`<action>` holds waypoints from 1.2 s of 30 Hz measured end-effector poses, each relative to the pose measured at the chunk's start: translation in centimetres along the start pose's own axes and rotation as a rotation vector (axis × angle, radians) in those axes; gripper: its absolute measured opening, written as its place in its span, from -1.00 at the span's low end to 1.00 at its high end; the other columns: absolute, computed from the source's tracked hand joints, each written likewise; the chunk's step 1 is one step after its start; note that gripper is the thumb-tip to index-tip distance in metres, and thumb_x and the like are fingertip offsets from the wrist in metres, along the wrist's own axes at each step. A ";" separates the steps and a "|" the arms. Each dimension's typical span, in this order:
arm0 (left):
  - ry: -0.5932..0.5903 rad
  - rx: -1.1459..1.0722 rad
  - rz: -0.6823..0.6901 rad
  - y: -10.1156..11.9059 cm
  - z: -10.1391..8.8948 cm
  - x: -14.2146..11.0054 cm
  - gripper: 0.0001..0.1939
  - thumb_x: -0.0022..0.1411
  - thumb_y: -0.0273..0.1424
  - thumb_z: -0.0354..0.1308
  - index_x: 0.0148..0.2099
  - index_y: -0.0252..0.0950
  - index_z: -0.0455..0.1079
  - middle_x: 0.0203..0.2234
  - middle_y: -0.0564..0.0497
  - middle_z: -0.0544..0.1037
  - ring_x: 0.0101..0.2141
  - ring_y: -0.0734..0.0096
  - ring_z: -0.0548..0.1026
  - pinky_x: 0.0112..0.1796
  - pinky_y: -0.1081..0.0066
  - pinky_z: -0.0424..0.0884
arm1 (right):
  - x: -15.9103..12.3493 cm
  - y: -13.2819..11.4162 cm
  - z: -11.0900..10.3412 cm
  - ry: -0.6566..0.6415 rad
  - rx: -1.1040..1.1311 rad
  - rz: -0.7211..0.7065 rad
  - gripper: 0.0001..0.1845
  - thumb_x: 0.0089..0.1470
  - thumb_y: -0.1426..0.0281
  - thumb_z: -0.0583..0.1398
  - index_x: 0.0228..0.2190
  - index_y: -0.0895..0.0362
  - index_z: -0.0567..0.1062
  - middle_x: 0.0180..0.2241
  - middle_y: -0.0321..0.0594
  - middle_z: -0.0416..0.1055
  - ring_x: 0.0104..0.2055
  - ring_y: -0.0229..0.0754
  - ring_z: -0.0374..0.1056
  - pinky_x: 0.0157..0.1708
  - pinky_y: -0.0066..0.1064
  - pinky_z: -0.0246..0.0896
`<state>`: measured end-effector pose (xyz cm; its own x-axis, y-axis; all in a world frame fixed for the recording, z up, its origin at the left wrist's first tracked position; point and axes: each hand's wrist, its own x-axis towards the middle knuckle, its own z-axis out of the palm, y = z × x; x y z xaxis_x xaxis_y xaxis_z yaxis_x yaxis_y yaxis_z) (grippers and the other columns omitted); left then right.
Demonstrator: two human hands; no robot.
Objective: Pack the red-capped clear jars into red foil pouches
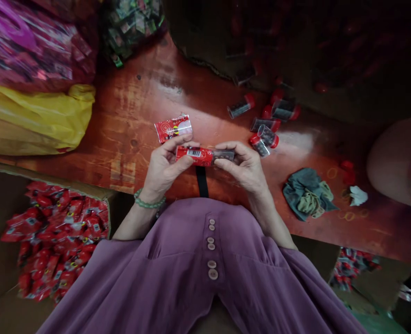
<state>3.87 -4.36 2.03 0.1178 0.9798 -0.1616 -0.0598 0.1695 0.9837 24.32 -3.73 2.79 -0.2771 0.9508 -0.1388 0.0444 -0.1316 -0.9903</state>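
Close to the table's front edge, my left hand (162,168) pinches a red printed plastic sleeve (200,157) with a barcode. My right hand (245,166) grips a small clear bottle (225,154) with dark contents, and its left part sits inside the sleeve. The bottle lies sideways between both hands; whatever cap it has is hidden. Just beyond my left fingers lies a flat red sleeve (168,129) on the table. Several clear bottles with red caps (265,124) lie loose, beyond my right hand.
A cardboard box (110,208) of red wrapped pieces (66,232) stands at lower left. Yellow (38,125) and pink bags (52,55) lie at the left. A grey-green cloth (306,192) and a pale bucket (396,162) are at the right, dark cardboard (205,41) behind.
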 end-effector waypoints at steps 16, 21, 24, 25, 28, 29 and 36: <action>0.309 -0.419 -0.200 -1.4 3.6 -0.6 -0.68 -0.10 -0.16 0.49 -0.41 -0.29 0.58 -0.53 0.06 0.62 -0.50 0.52 0.51 -0.37 0.47 0.47 | -1.3 0.5 1.5 0.069 0.169 0.079 -0.64 0.12 0.21 0.31 -0.05 0.03 0.54 -0.09 -0.24 0.57 -0.17 -0.22 0.54 -0.05 -0.25 0.54; 0.292 -0.396 -0.184 -2.2 4.0 -0.4 -0.66 -0.07 -0.11 0.46 -0.38 -0.28 0.59 -0.49 0.03 0.64 -0.47 0.47 0.55 -0.30 0.42 0.52 | -0.9 1.1 2.4 0.079 0.226 0.045 -0.65 0.12 0.24 0.31 -0.06 0.05 0.52 -0.11 -0.23 0.57 -0.15 -0.21 0.55 -0.03 -0.25 0.54; 0.318 -0.435 -0.127 -1.7 3.7 0.1 -0.68 -0.08 -0.14 0.48 -0.36 -0.26 0.59 -0.43 0.05 0.66 -0.39 0.45 0.58 -0.20 0.41 0.53 | -0.6 1.2 2.1 0.074 0.260 0.047 -0.63 0.09 0.28 0.34 -0.05 0.04 0.50 -0.15 -0.26 0.58 -0.19 -0.25 0.56 -0.04 -0.30 0.53; 0.301 -0.429 -0.117 -1.5 3.6 0.1 -0.69 -0.06 -0.14 0.47 -0.36 -0.25 0.60 -0.42 0.05 0.66 -0.37 0.43 0.59 -0.18 0.39 0.53 | -0.5 1.2 1.9 0.070 0.275 0.051 -0.60 0.07 0.28 0.36 -0.04 0.03 0.49 -0.15 -0.27 0.57 -0.21 -0.26 0.56 -0.06 -0.32 0.54; 0.133 -0.333 -0.151 -1.0 3.3 -0.1 -0.73 0.02 -0.17 0.42 -0.32 -0.26 0.61 -0.40 0.01 0.66 -0.35 0.36 0.60 -0.19 0.33 0.56 | -0.3 1.0 1.0 0.021 0.322 0.086 -0.55 0.00 0.28 0.40 -0.06 0.01 0.48 -0.10 -0.28 0.54 -0.31 -0.30 0.56 -0.19 -0.41 0.56; 0.070 -0.306 -0.169 -0.9 3.3 -0.3 -0.74 0.04 -0.18 0.41 -0.30 -0.26 0.61 -0.40 0.01 0.66 -0.36 0.35 0.60 -0.22 0.33 0.57 | -0.2 0.9 0.8 -0.010 0.339 0.099 -0.57 -0.01 0.28 0.41 -0.08 0.02 0.48 -0.11 -0.28 0.53 -0.34 -0.31 0.56 -0.24 -0.43 0.56; 0.022 -0.342 -0.215 -1.2 3.4 -1.1 -0.79 0.09 -0.22 0.38 -0.27 -0.23 0.62 -0.43 0.04 0.65 -0.36 0.39 0.59 -0.18 0.37 0.54 | 0.4 1.1 1.5 -0.071 0.394 0.107 -0.65 -0.06 0.27 0.43 -0.26 0.07 0.45 -0.15 -0.32 0.43 -0.46 -0.40 0.48 -0.46 -0.52 0.51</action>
<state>7.22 -5.97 1.25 0.1425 0.9196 -0.3661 -0.3632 0.3927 0.8449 22.83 -3.94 1.65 -0.3571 0.9060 -0.2275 -0.2903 -0.3391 -0.8949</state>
